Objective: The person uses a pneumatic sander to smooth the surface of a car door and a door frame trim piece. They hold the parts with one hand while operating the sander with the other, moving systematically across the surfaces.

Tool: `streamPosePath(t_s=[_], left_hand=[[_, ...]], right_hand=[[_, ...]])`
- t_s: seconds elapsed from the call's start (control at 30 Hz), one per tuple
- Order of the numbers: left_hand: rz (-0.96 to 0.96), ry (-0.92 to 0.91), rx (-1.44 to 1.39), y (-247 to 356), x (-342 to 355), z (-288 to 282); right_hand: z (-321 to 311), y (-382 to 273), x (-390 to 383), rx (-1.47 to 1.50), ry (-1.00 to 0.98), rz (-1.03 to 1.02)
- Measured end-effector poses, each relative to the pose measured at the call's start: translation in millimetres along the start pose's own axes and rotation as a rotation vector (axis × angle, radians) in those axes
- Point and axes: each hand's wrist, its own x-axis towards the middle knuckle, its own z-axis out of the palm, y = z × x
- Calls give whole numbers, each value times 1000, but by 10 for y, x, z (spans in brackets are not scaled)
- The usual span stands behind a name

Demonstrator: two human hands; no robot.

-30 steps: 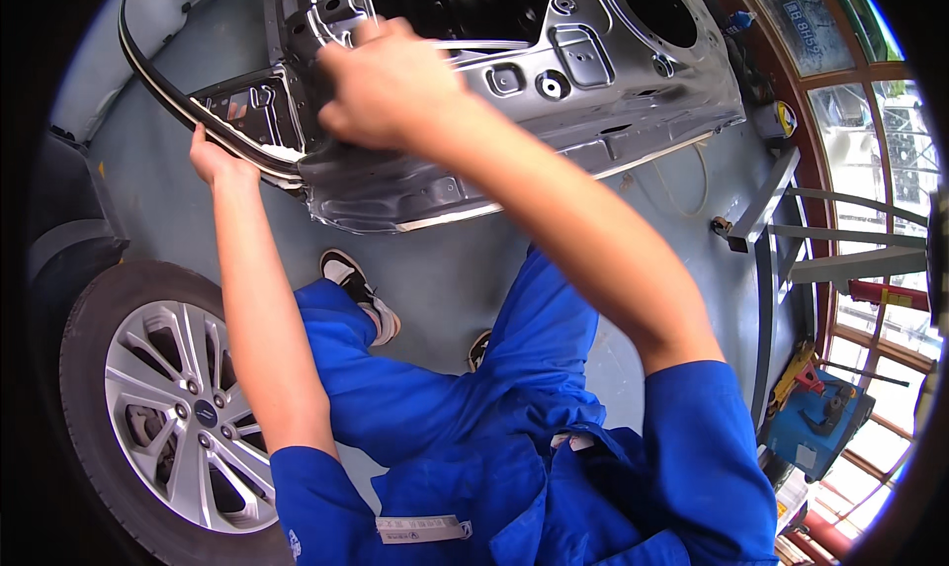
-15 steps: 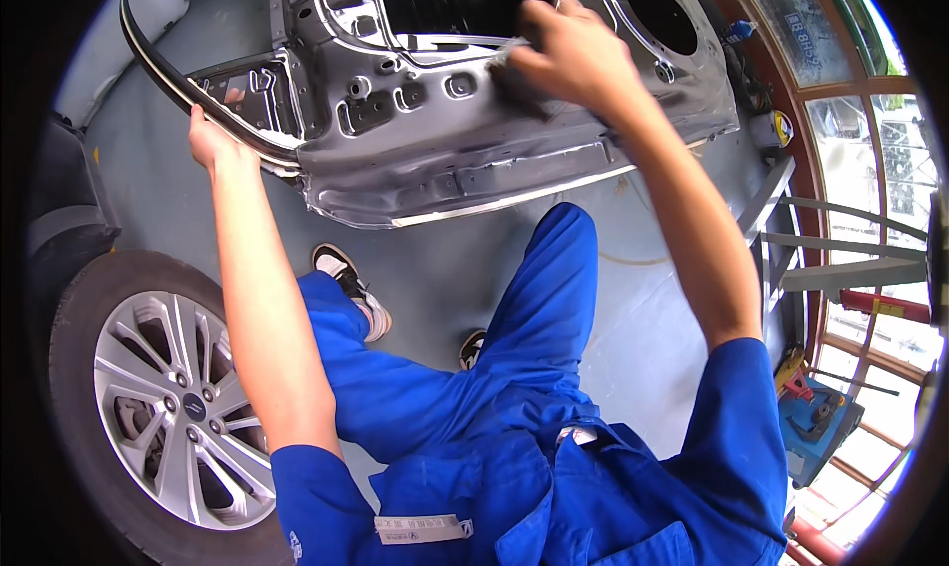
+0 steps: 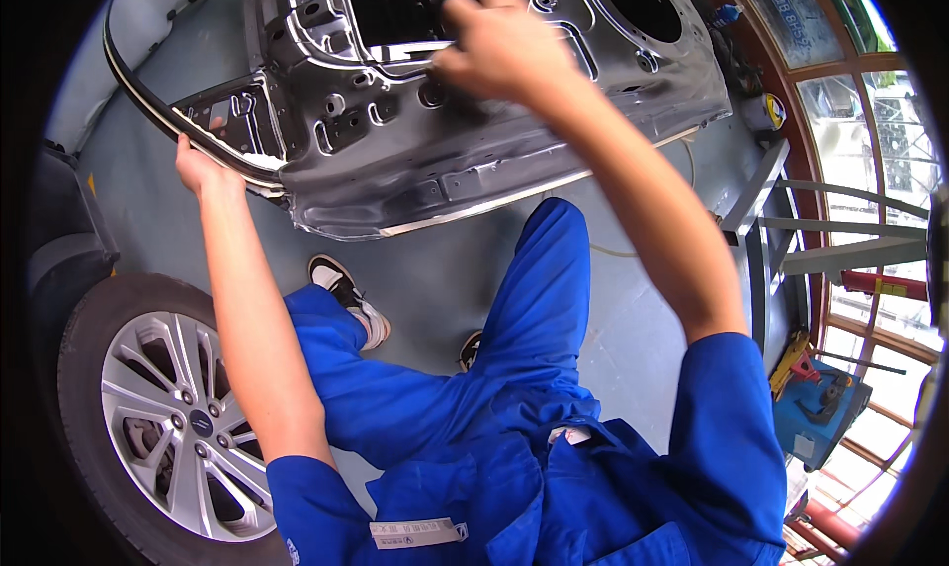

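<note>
A dark bare metal car door panel point(image 3: 494, 121) fills the upper middle, with cut-outs and a large round opening. My left hand point(image 3: 203, 169) is closed on the black door window frame point(image 3: 143, 96), near its lower corner. My right hand point(image 3: 504, 47) is over the inner panel, in front of the middle opening. Its fingers are curled and a little blurred; whatever they hold or touch is hidden behind them.
An alloy car wheel point(image 3: 173, 418) stands at lower left by a dark body part point(image 3: 64, 230). At right are a metal stand point(image 3: 840, 260), a blue toolbox with tools point(image 3: 816, 428), a small container point(image 3: 766, 113) and windows. A hose lies on the floor point(image 3: 633, 358).
My right hand swept right across the panel, then back left and a little upward, staying curled. My left hand keeps its grip on the frame. The view has shifted slightly.
</note>
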Motion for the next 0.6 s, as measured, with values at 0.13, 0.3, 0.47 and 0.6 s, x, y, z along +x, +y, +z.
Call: streamPosePath(t_s=[0.13, 0.3, 0.47, 0.6], left_hand=[[21, 14, -20, -23, -33, 81], [8, 58, -27, 15, -119, 144], [-31, 36, -60, -37, -35, 84], [-84, 12, -140, 56, -248, 177]], right_hand=[[-76, 843, -1, -134, 74, 109], [49, 116, -14, -84, 69, 20], [193, -1186, 103, 167, 25, -187], [168, -1613, 106, 284, -80, -316]])
